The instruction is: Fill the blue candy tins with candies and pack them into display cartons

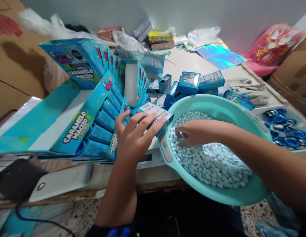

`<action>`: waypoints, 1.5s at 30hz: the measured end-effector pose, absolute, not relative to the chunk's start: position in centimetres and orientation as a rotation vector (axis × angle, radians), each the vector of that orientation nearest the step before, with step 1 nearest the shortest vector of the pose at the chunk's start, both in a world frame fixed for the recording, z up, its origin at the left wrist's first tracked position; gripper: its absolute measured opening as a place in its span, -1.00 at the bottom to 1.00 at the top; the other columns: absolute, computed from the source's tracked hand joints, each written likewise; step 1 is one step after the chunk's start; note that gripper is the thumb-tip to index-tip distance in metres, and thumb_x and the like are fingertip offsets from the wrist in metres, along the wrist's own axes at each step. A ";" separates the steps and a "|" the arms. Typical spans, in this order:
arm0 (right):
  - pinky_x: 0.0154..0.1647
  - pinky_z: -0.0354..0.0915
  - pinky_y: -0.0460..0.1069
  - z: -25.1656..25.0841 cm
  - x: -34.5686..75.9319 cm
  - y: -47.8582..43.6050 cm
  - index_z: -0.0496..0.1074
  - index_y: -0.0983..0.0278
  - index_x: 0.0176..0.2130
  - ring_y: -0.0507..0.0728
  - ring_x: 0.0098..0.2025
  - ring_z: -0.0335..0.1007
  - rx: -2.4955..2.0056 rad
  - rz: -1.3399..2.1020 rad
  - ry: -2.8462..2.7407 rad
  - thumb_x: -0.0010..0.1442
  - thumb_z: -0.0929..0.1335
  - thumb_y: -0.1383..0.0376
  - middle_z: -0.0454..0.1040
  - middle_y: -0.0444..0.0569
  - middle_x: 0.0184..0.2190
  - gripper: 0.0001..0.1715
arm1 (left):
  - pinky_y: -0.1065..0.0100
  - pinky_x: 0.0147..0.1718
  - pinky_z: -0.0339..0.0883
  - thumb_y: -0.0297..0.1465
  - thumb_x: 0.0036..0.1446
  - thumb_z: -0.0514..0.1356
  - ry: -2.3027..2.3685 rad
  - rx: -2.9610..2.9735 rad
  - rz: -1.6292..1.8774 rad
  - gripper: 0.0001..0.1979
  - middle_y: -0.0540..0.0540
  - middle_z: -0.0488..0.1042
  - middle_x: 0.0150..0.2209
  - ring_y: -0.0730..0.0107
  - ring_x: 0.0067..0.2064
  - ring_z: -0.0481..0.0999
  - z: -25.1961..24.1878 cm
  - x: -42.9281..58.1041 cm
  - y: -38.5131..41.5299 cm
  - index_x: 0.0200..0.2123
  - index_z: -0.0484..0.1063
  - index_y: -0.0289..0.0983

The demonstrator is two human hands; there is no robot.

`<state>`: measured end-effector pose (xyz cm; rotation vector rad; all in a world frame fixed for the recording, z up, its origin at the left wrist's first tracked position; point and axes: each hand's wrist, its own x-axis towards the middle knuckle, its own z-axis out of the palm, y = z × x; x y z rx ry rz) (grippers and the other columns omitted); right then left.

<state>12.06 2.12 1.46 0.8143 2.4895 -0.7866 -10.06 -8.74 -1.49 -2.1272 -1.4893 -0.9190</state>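
My left hand [134, 135] grips a small blue candy box [156, 115] with a white label, holding it at the rim of a teal basin [212, 102]. The basin is full of small pale blue and white candies [212, 161]. My right hand [192, 133] reaches into the basin with its fingers curled and pinched among the candies; what it holds is too small to make out. Just left of my left hand stands a blue display carton marked "CARAMELO MACIZO" [79, 131], filled with rows of small boxes.
Several loose blue boxes [192, 82] lie behind the basin. A tray of blue round lids [283, 128] sits at right. A second display carton [76, 62] stands at back left. A white phone [61, 181] and a dark device [17, 179] lie at the table's front edge.
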 end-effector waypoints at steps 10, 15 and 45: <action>-0.39 0.11 0.00 1.4 12.2 2.3 0.43 0.21 -0.02 0.12 -0.29 0.34 0.794 -0.803 2.496 0.34 0.40 0.10 0.50 -0.06 -0.21 -0.70 | 0.07 0.21 0.30 -0.47 0.20 0.30 -1.380 -2.150 -0.812 -0.51 0.05 0.62 0.06 0.25 0.13 0.51 -1.7 -10.4 -8.4 0.12 0.50 0.17; -0.38 0.13 0.00 0.8 12.5 2.5 0.44 0.19 -0.05 0.12 -0.30 0.34 0.788 -0.821 2.543 0.32 0.40 0.08 0.51 -0.08 -0.21 -0.70 | 0.06 0.22 0.37 -0.44 0.17 0.29 -1.593 -2.113 -0.956 -0.56 -0.04 0.62 0.04 0.21 0.13 0.52 -1.8 -10.7 -8.0 0.10 0.54 0.07; -0.41 0.07 0.00 0.3 12.3 2.8 0.40 0.19 -0.11 0.11 -0.35 0.33 0.766 -0.791 2.484 0.29 0.40 -0.03 0.50 -0.09 -0.27 -0.63 | 0.13 0.22 0.42 -0.18 0.28 0.24 -1.796 -1.752 -1.641 -0.67 -0.09 0.55 0.03 0.31 0.11 0.54 0.0 -9.8 -9.5 0.07 0.48 -0.14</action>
